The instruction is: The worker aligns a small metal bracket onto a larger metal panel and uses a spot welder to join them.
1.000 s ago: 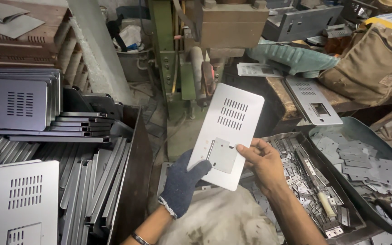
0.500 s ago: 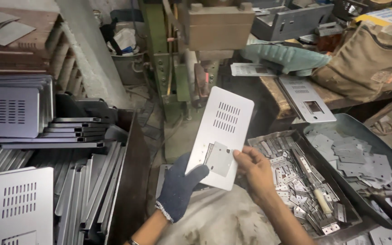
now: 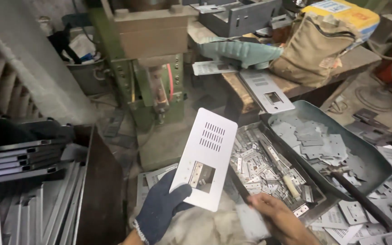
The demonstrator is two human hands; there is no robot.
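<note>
- perforated metal plate (image 3: 203, 159) is held up tilted in front of the person, above the cloth-covered lap area and just left of the tray of small parts (image 3: 268, 169).
- plate is pale grey, with rows of slots near its upper end and a square cut-out lower down; a small hinge-like piece shows through the cut-out.
- left hand (image 3: 160, 207), in a dark blue glove, has its grip clamped on the plate's lower left edge, thumb on the front face.
- right hand (image 3: 275, 218), bare, is low and to the right, apart from the plate; its grip is closed on a small flat grey piece (image 3: 252, 221), blurred.
- shallow grey pan (image 3: 372, 156) right of the tray holds flat square cut-outs, with a dark-handled tool (image 3: 361, 197) lying across its near rim.
- another slotted plate (image 3: 267, 91) rests on the wooden surface (image 3: 341, 68) behind, beside a tan canvas bag (image 3: 317, 47).
- green press machine (image 3: 153, 68) stands behind the held plate.
- stacked dark metal panels (image 3: 23, 154) lie at the left.
</note>
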